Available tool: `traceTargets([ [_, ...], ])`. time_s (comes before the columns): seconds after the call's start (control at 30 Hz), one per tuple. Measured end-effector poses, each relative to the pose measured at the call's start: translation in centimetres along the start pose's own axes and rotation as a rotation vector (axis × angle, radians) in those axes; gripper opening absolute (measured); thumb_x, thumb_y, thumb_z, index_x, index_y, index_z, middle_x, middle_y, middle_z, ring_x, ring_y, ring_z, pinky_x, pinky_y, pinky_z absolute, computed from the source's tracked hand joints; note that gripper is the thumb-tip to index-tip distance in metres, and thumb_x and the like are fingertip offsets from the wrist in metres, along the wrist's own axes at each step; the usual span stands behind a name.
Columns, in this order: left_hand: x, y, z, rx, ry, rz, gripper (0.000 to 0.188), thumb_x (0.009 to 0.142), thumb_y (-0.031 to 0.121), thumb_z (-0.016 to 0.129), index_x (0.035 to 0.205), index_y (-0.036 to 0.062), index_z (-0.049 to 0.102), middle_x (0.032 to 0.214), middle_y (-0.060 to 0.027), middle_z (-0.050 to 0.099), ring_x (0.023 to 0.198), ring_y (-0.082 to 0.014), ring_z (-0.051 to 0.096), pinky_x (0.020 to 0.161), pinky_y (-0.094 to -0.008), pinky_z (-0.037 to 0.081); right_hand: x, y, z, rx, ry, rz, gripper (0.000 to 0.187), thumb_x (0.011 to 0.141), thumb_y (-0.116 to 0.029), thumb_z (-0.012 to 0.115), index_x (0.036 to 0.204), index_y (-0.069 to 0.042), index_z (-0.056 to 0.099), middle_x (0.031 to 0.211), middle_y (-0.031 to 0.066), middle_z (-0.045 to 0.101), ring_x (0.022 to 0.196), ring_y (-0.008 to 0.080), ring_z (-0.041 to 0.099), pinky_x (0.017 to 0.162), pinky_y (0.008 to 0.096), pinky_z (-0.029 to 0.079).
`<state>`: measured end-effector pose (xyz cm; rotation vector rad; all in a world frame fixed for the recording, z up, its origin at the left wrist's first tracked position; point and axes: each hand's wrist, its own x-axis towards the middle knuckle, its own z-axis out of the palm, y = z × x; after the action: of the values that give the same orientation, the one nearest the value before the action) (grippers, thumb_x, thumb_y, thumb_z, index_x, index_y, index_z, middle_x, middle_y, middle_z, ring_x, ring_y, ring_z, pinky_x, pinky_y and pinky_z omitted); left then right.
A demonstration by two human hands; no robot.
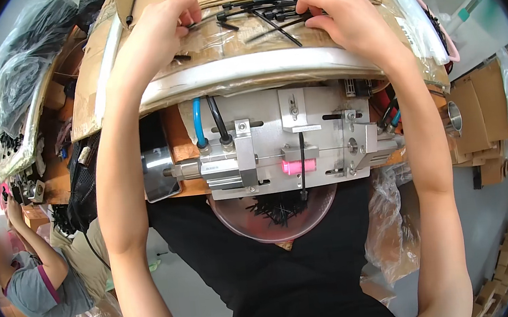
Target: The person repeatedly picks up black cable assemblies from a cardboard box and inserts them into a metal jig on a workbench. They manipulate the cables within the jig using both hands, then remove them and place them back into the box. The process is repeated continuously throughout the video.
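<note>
Thin black rods with thicker knobbed ends (276, 14) lie in a loose pile on a tape-covered cardboard surface at the far side. My left hand (163, 32) is at the left of the pile, its fingers curled together over a small dark piece that I cannot make out. At the pile's right, my right hand (341, 16) pinches the end of a black rod (274, 30) between thumb and fingers. Nearer to me, one black rod (302, 166) lies across a metal fixture (330, 178), beside a pink cylinder (298, 166).
A translucent bowl (244, 237) of black pieces sits under the fixture's near edge. Blue and black air tubes (198, 121) rise from the fixture's left cylinder. A white padded edge (244, 68) fronts the cardboard. Another person (46, 276) works at the left.
</note>
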<state>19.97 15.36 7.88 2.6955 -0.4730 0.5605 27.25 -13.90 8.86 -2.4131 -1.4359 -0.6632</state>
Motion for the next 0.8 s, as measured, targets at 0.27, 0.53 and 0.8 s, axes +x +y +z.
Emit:
traceTargets([
  [0.27,-3.2,0.6,-1.9,0.002,-0.085,-0.099,0.021,0.082,-0.006,0.063,0.1,0.0023,0.059,0.083,-0.0066,0.062,0.074,-0.0185,0.055,0.069,-0.0304,0.046,-1.2,1.1,0.2,0.114,-0.024,-0.061,0.015,0.08,-0.004,0.069,0.093,-0.002,0.061,0.092,0.0091,0.058,0.092,0.0279,0.057,0.079,0.0374,0.046],
  [0.53,-2.7,-1.6,-2.8,-0.113,-0.156,-0.121,0.014,0.088,0.001,0.061,0.1,0.0063,0.064,0.104,-0.002,0.063,0.091,-0.0151,0.058,0.081,-0.0274,0.049,-0.4,-0.1,-1.7,0.081,-0.017,-0.073,0.009,0.084,-0.011,0.067,0.086,-0.003,0.063,0.086,0.0099,0.059,0.087,0.0304,0.059,0.078,0.0396,0.048],
  [0.8,-4.5,-0.6,-3.9,-0.317,-0.078,-0.162,0.025,0.093,0.004,0.056,0.116,0.0056,0.063,0.112,0.0007,0.063,0.096,-0.0112,0.056,0.087,-0.0272,0.049,8.2,-7.7,3.5,0.023,-0.137,0.042,0.013,0.078,-0.006,0.061,0.085,0.001,0.069,0.083,0.0204,0.069,0.084,0.0357,0.069,0.073,0.044,0.055],
])
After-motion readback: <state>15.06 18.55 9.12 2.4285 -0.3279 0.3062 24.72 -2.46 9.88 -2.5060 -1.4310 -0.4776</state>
